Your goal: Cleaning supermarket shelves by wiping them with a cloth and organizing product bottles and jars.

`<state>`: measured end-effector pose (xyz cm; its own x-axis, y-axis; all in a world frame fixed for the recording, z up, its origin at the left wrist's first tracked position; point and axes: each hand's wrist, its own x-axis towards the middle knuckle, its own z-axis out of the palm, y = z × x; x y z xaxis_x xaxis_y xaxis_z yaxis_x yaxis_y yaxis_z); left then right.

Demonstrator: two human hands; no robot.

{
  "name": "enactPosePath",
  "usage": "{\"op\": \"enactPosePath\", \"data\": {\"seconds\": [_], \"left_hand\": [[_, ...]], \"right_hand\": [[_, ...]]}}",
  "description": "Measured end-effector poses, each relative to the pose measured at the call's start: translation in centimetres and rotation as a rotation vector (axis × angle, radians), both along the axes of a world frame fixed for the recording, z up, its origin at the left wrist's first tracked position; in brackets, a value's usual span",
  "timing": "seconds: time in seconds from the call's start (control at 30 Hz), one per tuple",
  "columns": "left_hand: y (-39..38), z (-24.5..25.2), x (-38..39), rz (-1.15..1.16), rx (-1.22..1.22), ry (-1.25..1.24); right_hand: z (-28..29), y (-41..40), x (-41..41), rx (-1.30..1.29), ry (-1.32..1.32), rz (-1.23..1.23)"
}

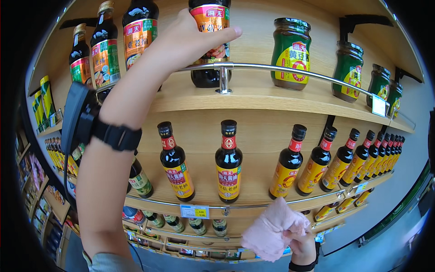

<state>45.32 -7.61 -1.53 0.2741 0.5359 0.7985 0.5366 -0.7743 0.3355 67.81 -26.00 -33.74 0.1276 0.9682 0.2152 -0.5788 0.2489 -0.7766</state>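
My left hand (190,40) reaches up to a large dark soy sauce bottle (208,76) with an orange label, upright on the upper shelf. The thumb lies across the front of the label and sticks out past its right side; the fingers are hidden behind the bottle. Low at the right, my right hand (300,243) holds a crumpled pink cloth (268,229), which hangs in front of the lower shelf's edge. Similar large bottles (141,34) stand to the left of my left hand. Below, a soy sauce bottle with a yellow label (228,170) stands upright.
A chrome rail (292,70) runs along the upper shelf (258,100). Green-lidded sauce jars (291,56) stand at the right. Several yellow-labelled bottles (314,166) line the lower shelf, behind another rail with a price tag (194,211). Smaller bottles (220,227) sit further below.
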Motion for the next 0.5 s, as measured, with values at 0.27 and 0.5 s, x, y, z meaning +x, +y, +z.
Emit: {"op": "enactPosePath", "data": {"seconds": [0.27,0.5], "left_hand": [[-0.1,-0.2,0.5,-0.127,0.039,-0.005],[-0.5,0.0,-0.5,-0.140,0.448,-0.371]], "right_hand": [[2.1,-0.4,0.1,0.011,-0.012,-0.012],[9.3,1.5,-0.5,0.384,-0.260,-0.464]]}}
